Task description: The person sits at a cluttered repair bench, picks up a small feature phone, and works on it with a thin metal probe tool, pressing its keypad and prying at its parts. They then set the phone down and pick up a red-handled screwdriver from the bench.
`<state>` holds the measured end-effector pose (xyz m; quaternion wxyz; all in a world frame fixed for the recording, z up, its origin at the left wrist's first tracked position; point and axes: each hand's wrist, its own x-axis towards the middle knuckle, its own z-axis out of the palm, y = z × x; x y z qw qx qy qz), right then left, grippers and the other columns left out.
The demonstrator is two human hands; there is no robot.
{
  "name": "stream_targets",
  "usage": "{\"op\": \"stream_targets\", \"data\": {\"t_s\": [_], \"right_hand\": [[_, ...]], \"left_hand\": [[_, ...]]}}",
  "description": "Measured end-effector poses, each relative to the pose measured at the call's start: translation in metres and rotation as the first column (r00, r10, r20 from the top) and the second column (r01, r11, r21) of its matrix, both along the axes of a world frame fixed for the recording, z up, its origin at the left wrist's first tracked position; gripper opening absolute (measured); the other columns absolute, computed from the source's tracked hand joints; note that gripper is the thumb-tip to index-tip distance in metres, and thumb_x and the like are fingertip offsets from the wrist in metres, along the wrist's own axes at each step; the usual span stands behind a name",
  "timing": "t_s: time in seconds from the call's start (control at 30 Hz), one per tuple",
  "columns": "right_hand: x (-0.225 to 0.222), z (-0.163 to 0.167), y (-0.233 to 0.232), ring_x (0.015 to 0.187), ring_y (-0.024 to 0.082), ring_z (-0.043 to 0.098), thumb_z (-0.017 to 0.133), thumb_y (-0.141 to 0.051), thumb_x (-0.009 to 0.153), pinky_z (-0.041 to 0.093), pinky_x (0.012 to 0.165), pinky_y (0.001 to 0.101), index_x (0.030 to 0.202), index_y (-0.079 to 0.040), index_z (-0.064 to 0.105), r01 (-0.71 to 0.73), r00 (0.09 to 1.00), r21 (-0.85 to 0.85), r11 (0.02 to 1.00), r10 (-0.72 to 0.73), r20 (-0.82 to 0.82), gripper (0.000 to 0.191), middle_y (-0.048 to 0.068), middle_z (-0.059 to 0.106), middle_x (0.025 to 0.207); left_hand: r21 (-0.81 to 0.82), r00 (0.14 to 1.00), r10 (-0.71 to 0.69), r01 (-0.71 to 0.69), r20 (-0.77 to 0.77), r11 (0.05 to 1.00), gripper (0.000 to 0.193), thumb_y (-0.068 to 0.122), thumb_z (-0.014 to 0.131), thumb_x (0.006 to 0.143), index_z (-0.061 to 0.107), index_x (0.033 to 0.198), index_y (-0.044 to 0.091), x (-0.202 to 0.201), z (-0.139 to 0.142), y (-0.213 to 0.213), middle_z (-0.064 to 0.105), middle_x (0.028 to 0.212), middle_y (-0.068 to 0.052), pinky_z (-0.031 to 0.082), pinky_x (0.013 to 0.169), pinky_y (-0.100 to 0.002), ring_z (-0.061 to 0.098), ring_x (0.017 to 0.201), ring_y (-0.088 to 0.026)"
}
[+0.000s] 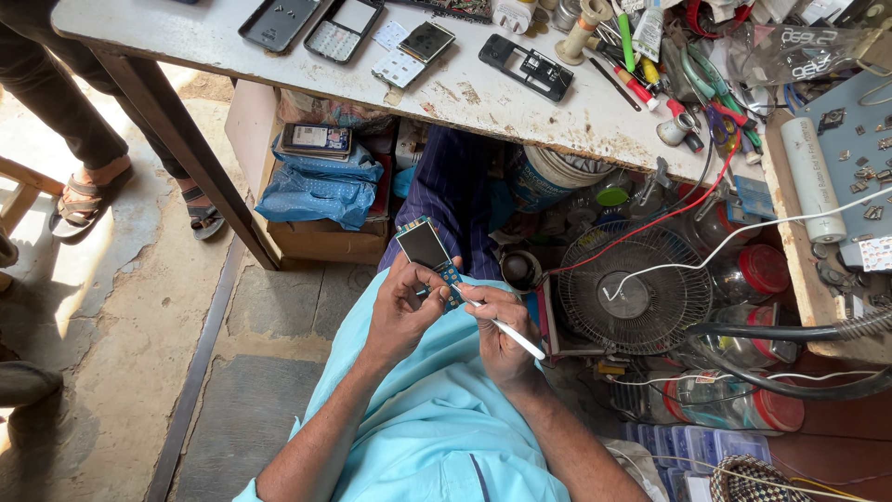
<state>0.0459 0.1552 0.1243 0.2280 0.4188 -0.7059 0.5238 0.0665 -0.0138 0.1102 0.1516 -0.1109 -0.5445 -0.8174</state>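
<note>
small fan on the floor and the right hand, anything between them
Head view: almost nothing. The right hand, holding a white tool, sits right beside the small fan; only the fan's reddish frame edge intervenes.

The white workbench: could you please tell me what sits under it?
Under the white workbench sit a cardboard box with blue bags and a phone, a small fan and red-lidded jars. What lies further back is covered by the benchtop.

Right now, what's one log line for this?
left hand: holds phone board | right hand: holds white tool, tip at board
</note>
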Motion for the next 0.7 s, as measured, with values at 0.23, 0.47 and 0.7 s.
{"op": "stream_targets", "data": {"t_s": [0.23, 0.47, 0.7], "right_hand": [[0.0009, 0.0023, 0.0036, 0.12, 0.033, 0.07, 0.056, 0.005, 0.103, 0.065, 0.088, 0.0334, 0.115, -0.004, 0.043, -0.036, 0.998, 0.029, 0.999, 0.035, 0.048, 0.021, 0.02, 0.065, 0.12], [0.0007, 0.005, 0.0023, 0.12, 0.033, 0.07, 0.059, 0.009, 0.102, 0.067, 0.092, 0.035, 0.114, -0.005, 0.042, -0.009, 0.999, 0.058, 0.998, 0.011, -0.037, 0.025, 0.019, 0.065, 0.121], [-0.002, 0.0014, 0.003, 0.119, 0.032, 0.07, 0.057, 0.013, 0.1, 0.064, 0.091, 0.0344, 0.115, -0.005, 0.041, -0.007, 0.999, 0.065, 0.998, 0.011, -0.052, 0.028, 0.019, 0.064, 0.121]], "left_hand": [[-0.01, 1.0, -0.001, 0.001, -0.003, 1.0, 0.007, -0.005, 0.065, 0.094, 0.063, 0.09, 0.0, -0.001, 0.001, -0.0005, 0.049, 0.117, -0.007, 0.057, 0.102, -0.035, 0.063, 0.132, -0.027], [-0.04, 1.0, 0.01, -0.011, -0.021, 0.999, 0.008, -0.005, 0.066, 0.093, 0.063, 0.089, 0.0, -0.0019, 0.0028, -0.0004, 0.049, 0.117, -0.008, 0.058, 0.102, -0.035, 0.063, 0.132, -0.027], [-0.045, 1.0, -0.001, 0.0, -0.005, 0.999, 0.006, -0.004, 0.065, 0.091, 0.063, 0.088, 0.001, -0.0023, 0.0041, 0.0004, 0.047, 0.116, -0.008, 0.062, 0.101, -0.034, 0.063, 0.131, -0.028]]}}
